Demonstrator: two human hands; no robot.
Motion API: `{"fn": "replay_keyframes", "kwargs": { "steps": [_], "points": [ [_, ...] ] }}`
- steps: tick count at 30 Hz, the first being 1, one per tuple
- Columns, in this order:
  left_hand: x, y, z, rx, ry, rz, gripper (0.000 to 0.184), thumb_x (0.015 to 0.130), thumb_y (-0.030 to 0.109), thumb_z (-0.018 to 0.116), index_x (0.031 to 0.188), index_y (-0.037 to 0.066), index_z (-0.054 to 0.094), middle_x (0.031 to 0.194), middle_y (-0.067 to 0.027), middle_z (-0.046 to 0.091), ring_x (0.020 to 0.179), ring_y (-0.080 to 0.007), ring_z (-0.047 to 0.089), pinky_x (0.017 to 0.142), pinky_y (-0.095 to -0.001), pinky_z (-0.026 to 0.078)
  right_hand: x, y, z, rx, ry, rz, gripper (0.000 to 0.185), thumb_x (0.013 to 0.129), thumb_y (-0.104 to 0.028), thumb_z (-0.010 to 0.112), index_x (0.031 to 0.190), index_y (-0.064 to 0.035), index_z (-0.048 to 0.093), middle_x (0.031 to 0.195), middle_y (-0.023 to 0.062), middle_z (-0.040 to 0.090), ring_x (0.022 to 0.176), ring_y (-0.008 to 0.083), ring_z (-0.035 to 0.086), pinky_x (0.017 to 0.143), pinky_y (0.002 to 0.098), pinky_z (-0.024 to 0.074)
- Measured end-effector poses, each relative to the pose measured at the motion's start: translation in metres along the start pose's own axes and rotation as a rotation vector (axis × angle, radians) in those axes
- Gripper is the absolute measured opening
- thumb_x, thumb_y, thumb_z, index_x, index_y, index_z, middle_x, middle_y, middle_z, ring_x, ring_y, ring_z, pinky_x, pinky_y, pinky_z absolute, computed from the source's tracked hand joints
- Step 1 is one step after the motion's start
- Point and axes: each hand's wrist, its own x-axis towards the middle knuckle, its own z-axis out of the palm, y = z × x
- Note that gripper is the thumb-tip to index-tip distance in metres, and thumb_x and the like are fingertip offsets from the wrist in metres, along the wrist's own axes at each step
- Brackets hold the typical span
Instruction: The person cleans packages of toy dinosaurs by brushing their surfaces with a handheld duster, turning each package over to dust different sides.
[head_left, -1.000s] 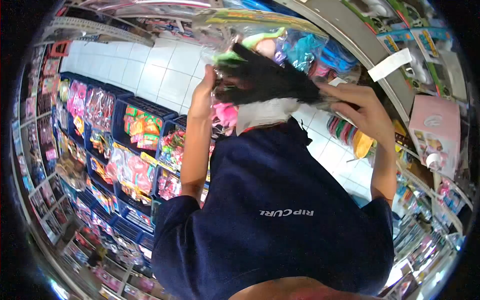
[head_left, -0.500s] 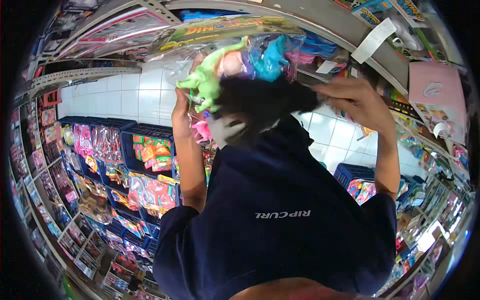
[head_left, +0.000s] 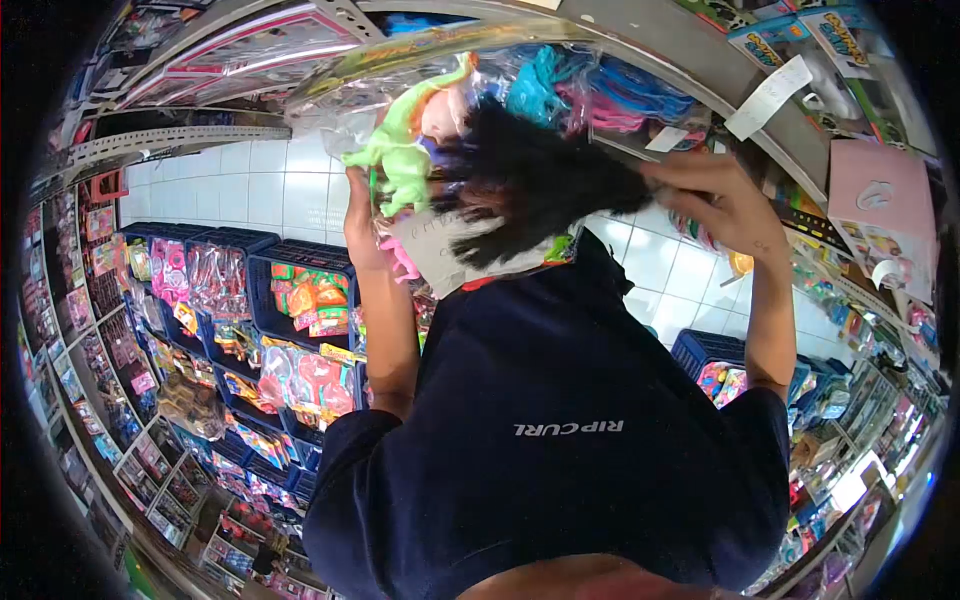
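My right hand is closed round the narrow end of a black feathery duster. The duster's bristles fan out leftward over a clear plastic bag of toy animals, green, teal and pink ones among them. My left hand grips the left edge of this bag, with the thumb side showing and the other fingers mostly hidden behind it. A pale card with handwriting lies below the bristles, partly covered by them.
Blue crates of packaged toys stand at the left, and another blue crate is at the right. A metal shelf edge with a white paper tag runs across the top right. A pink box sits at the right.
The duster has swept back and forth over the bag, its bristles now spread lower across the card. The bag and my left hand have shifted left since the first frame.
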Motion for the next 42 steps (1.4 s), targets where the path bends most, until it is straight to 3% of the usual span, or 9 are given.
{"fn": "replay_keyframes", "kwargs": {
  "steps": [4, 16, 21, 25, 29, 33, 34, 38, 42],
  "points": [
    [0.004, 0.005, -0.013, -0.133, -0.308, -0.006, 0.049, 0.088, 0.038, 0.034, 0.119, 0.0, 0.037, 0.106, -0.0134, 0.051, 0.092, -0.0242, 0.054, 0.078, -0.0346, 0.044, 0.003, 0.004, 0.004, 0.038, 0.415, 0.18, 0.035, 0.072, -0.001, 0.055, 0.107, 0.0023, 0.052, 0.073, 0.0108, 0.057, 0.064, 0.0142, 0.051, 0.058, 0.026, 0.0411],
    [0.008, 0.016, 0.01, -0.012, -0.129, 0.166, 0.045, 0.089, 0.035, 0.036, 0.117, 0.0, 0.04, 0.107, -0.0121, 0.051, 0.093, -0.0201, 0.054, 0.078, -0.032, 0.045, -0.007, 0.014, -0.002, -0.17, 0.002, 0.04, 0.037, 0.069, 0.001, 0.054, 0.106, 0.002, 0.053, 0.088, 0.0145, 0.058, 0.074, 0.0191, 0.053, 0.071, 0.0278, 0.0409],
    [0.0, 0.018, 0.028, 0.144, 0.243, 0.216, 0.044, 0.089, 0.034, 0.036, 0.117, 0.001, 0.04, 0.109, -0.011, 0.05, 0.094, -0.0201, 0.053, 0.078, -0.0318, 0.045, -0.021, -0.007, -0.01, 0.085, 0.418, 0.327, 0.038, 0.068, 0.002, 0.052, 0.106, 0.0019, 0.054, 0.094, 0.0157, 0.057, 0.079, 0.0231, 0.053, 0.075, 0.0289, 0.0401],
    [-0.005, 0.023, 0.03, 0.293, 0.232, 0.203, 0.042, 0.089, 0.032, 0.034, 0.118, 0.002, 0.04, 0.112, -0.0105, 0.049, 0.097, -0.0213, 0.052, 0.08, -0.0334, 0.044, -0.008, -0.042, -0.015, -0.311, 0.276, 0.013, 0.039, 0.067, 0.004, 0.049, 0.106, -0.0003, 0.055, 0.088, 0.0131, 0.058, 0.076, 0.0207, 0.054, 0.071, 0.027, 0.0409],
    [0.002, 0.031, 0.015, -0.129, -0.519, 0.102, 0.041, 0.089, 0.03, 0.032, 0.118, 0.002, 0.041, 0.112, -0.0121, 0.049, 0.097, -0.0245, 0.051, 0.081, -0.0356, 0.043, -0.009, -0.045, -0.033, -0.266, -0.145, 0.024, 0.039, 0.067, 0.004, 0.049, 0.105, -0.0012, 0.056, 0.089, 0.0128, 0.058, 0.077, 0.0216, 0.055, 0.069, 0.0282, 0.042],
    [-0.001, 0.031, 0.01, -0.001, -0.169, 0.224, 0.04, 0.089, 0.03, 0.033, 0.116, 0.002, 0.041, 0.112, -0.0123, 0.049, 0.096, -0.0252, 0.051, 0.081, -0.0351, 0.043, -0.004, -0.033, -0.029, -0.219, 0.073, -0.05, 0.038, 0.065, 0.002, 0.05, 0.102, -0.0015, 0.058, 0.09, 0.0128, 0.058, 0.078, 0.0235, 0.056, 0.068, 0.0298, 0.0429],
    [0.003, 0.033, 0.004, -0.074, -0.499, 0.187, 0.04, 0.089, 0.03, 0.033, 0.116, 0.002, 0.042, 0.111, -0.0123, 0.049, 0.095, -0.025, 0.052, 0.081, -0.0348, 0.043, -0.004, -0.031, -0.029, -0.186, 0.206, -0.054, 0.037, 0.065, 0.002, 0.05, 0.102, -0.0015, 0.058, 0.09, 0.0129, 0.058, 0.077, 0.0236, 0.056, 0.067, 0.0299, 0.043],
    [-0.003, 0.032, 0.009, -0.027, -0.507, 0.296, 0.04, 0.089, 0.03, 0.033, 0.115, 0.002, 0.042, 0.11, -0.0123, 0.049, 0.095, -0.0247, 0.052, 0.081, -0.0352, 0.043, 0.001, -0.019, -0.033, -0.248, -0.189, -0.076, 0.036, 0.066, 0.0, 0.049, 0.101, -0.0009, 0.058, 0.092, 0.0142, 0.058, 0.077, 0.0246, 0.055, 0.068, 0.0302, 0.0429],
    [-0.001, 0.033, 0.01, -0.059, -0.507, 0.309, 0.04, 0.088, 0.031, 0.034, 0.115, 0.003, 0.042, 0.11, -0.012, 0.05, 0.095, -0.0245, 0.052, 0.081, -0.0352, 0.043, 0.001, -0.019, -0.031, -0.259, -0.095, -0.112, 0.036, 0.066, 0.001, 0.047, 0.101, -0.0009, 0.057, 0.09, 0.0139, 0.057, 0.075, 0.0247, 0.055, 0.067, 0.0297, 0.0424]
  ]
}}
